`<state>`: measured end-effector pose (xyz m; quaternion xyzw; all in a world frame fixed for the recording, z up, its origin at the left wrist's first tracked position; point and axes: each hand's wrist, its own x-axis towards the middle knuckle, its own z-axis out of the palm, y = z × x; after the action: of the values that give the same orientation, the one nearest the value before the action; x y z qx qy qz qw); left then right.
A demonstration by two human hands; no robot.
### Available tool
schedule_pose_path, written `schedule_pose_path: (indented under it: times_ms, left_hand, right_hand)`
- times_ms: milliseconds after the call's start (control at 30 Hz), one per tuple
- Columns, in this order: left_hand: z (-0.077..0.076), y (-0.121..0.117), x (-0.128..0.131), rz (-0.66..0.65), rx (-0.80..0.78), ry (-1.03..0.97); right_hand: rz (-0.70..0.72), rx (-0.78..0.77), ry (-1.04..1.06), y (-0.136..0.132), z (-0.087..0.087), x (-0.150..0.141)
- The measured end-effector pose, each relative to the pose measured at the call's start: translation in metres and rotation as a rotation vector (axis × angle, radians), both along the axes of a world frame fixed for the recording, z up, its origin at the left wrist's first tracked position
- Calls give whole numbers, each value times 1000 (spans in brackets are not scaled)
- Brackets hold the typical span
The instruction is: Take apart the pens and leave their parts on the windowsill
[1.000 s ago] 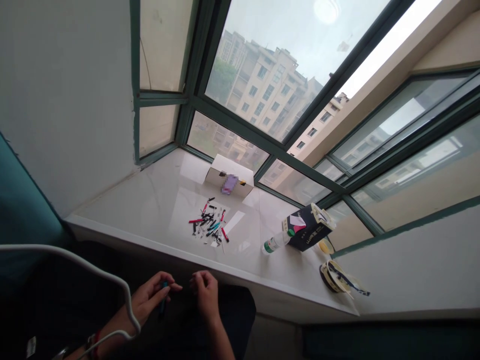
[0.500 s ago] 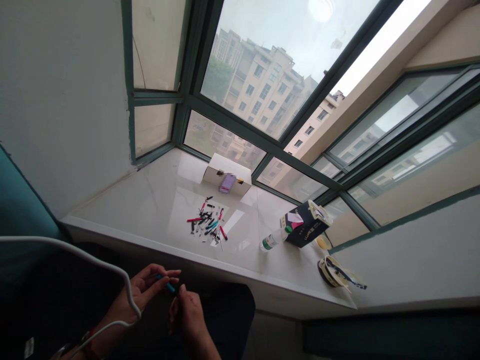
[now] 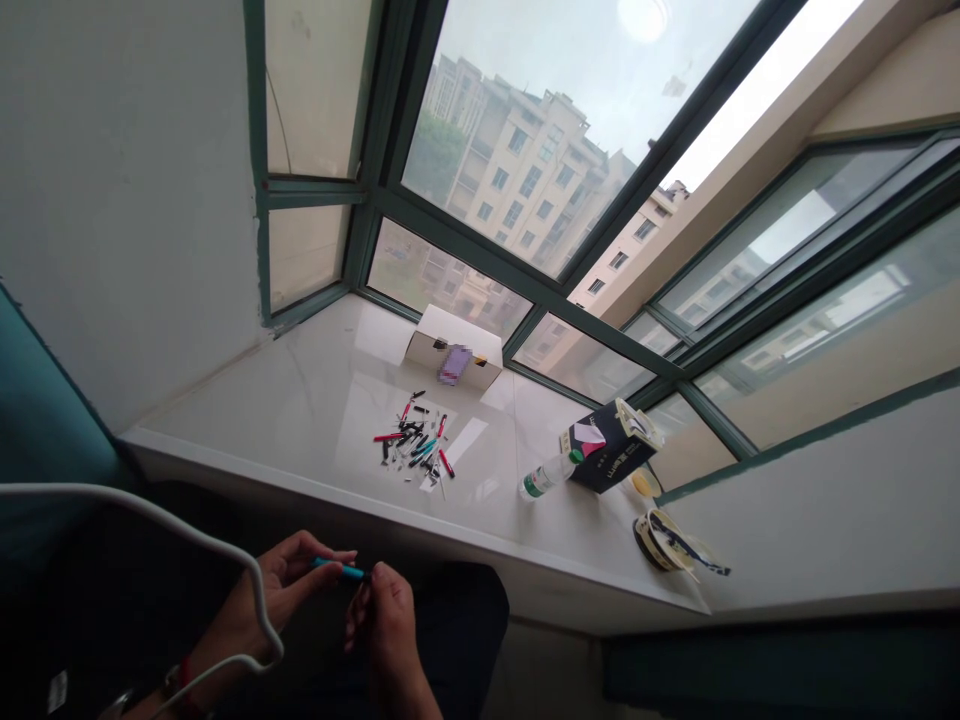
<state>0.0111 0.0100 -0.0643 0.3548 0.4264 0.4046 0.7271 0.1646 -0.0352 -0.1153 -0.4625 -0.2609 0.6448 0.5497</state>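
Observation:
My left hand [image 3: 289,580] pinches a blue pen barrel [image 3: 349,572] between thumb and fingers, above my lap. At the barrel's dark right end, my right hand [image 3: 387,612] is closed, thumb against curled fingers. Whether that dark end is a separate small piece, I cannot make out. Beyond both hands, a heap of pen parts [image 3: 414,440] in black, red, blue and clear lies scattered on the white windowsill [image 3: 285,430].
A white box [image 3: 457,335] with a purple blurred item [image 3: 454,365] stands against the window. Rightward are a plastic bottle [image 3: 541,480], a dark blue carton [image 3: 615,450] and a round tub [image 3: 660,540]. A white cable [image 3: 150,502] crosses before my left arm.
The blue barrel has turned closer to level and more of it shows. My right hand has risen slightly and moved right, its fingertips at the barrel's end.

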Motion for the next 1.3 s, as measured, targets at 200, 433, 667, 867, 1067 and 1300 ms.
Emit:
schedule_pose_path:
  times_ms: [200, 433, 667, 867, 1067, 1300]
  left_hand:
    - [4, 2, -2, -24, 21, 101]
    - [-12, 6, -5, 21, 60, 208]
    - [-26, 3, -3, -169, 137, 324]
    - [-38, -2, 4, -201, -32, 326]
    - [-44, 2, 3, -224, -135, 373]
    - [-41, 4, 0, -251, -106, 388]
  right_hand:
    - [27, 55, -179, -1, 10, 4]
    - [26, 72, -378, -2, 11, 6]
    - [28, 169, -616, -7, 24, 15]
    - [80, 250, -890, -10, 36, 23]
    - [161, 314, -1016, -13, 55, 28]
    - [164, 269, -998, -11, 50, 29]
